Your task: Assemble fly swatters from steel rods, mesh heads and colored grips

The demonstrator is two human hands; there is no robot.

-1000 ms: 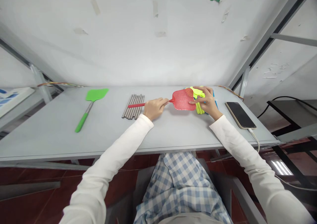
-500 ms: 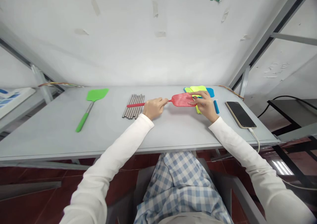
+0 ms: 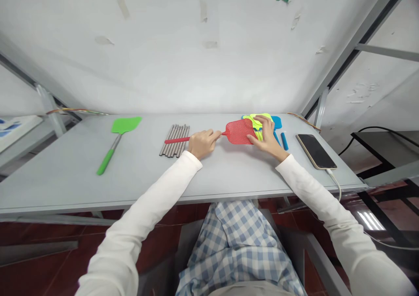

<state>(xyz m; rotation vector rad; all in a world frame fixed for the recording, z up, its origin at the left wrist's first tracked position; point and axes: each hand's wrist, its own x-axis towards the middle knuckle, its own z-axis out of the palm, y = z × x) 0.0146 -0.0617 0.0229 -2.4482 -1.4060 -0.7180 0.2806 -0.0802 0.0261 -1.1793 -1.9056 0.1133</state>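
Left hand [image 3: 200, 142]: closed around the thin red handle of the red swatter [image 3: 240, 131], near the middle of the bench [image 3: 65, 178]. Keep your grip close to the head, as it is, so the handle does not flex.

Right hand [image 3: 266, 136]: fingers spread flat, pressing on the far end of the red head and on the yellow heads [image 3: 260, 120] beneath it; holds nothing closed. Steady the pile with flat fingers rather than pinching the mesh.

Red swatter: head tilted, lying partly over the pile toward the bench's far right; handle running left across the rods. Guide it level so the pile stays squared.

Blue heads [image 3: 277, 122]: under the yellow ones, edge showing at the far right edge.

Blue handle [image 3: 284, 141]: loose, just right of your right hand. Mind your wrist near it.

Rods [image 3: 174, 134]: grey bundle, left of your left hand, under the red handle's tip.

Green swatter [image 3: 116, 136]: well apart, far left.

Phone [image 3: 316, 151]: right end, cable attached.
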